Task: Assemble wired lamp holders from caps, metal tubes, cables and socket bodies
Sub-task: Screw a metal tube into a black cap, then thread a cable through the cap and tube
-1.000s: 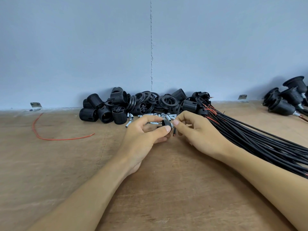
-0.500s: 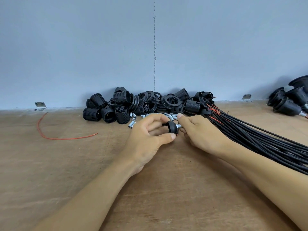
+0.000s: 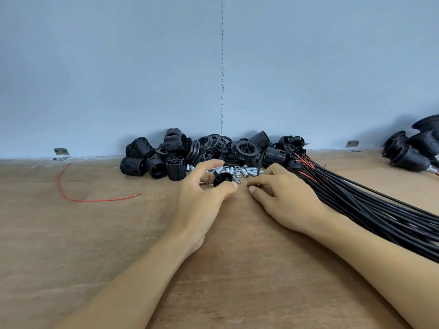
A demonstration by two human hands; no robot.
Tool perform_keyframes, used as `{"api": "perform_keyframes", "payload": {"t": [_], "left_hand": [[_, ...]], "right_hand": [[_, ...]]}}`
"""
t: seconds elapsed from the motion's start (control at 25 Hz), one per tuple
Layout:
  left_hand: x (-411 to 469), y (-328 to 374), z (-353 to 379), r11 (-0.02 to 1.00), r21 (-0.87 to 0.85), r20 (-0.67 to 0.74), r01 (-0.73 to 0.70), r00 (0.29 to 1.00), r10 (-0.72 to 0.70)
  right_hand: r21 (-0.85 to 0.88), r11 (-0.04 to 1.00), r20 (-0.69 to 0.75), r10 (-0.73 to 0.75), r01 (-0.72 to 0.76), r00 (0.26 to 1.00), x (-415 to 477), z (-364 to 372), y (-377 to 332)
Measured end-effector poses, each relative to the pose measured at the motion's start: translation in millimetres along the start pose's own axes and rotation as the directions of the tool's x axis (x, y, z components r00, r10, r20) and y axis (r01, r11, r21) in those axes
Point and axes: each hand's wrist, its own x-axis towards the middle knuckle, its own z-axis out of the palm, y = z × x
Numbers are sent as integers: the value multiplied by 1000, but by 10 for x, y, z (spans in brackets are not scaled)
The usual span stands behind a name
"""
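now | left hand (image 3: 202, 200) fingers grip cap (image 3: 222, 179) | right hand (image 3: 285, 198) drawn off it, fingers curled, hold unclear

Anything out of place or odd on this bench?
One thing: a single red wire lies curved on the table at the far left, well apart from the cable bundle on the right. It looks like a stray offcut. Nothing appears spilled or broken.

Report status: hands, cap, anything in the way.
Left hand grips black cap. Right hand beside it, fingers curled, contents unclear. Loose metal tubes just behind; cable bundle at right.
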Motion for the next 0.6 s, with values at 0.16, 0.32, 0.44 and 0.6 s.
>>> {"api": "perform_keyframes", "payload": {"t": [0.16,0.32,0.44,0.6], "left_hand": [[17,-25,-15,999,-18,15,28,999,-28],[-3,6,-6,999,32,103,7,995,-10],[-9,10,-12,999,34,132,-5,991,1],[-15,0,-12,998,56,155,-22,988,14]], "right_hand": [[269,962,-86,73,-47,994,20,-41,49],[682,716,-95,291,-151,952,85,-62,60],[973,170,78,384,-153,920,165,-113,65],[986,-17,163,307,-166,938,192,-127,92]]}}
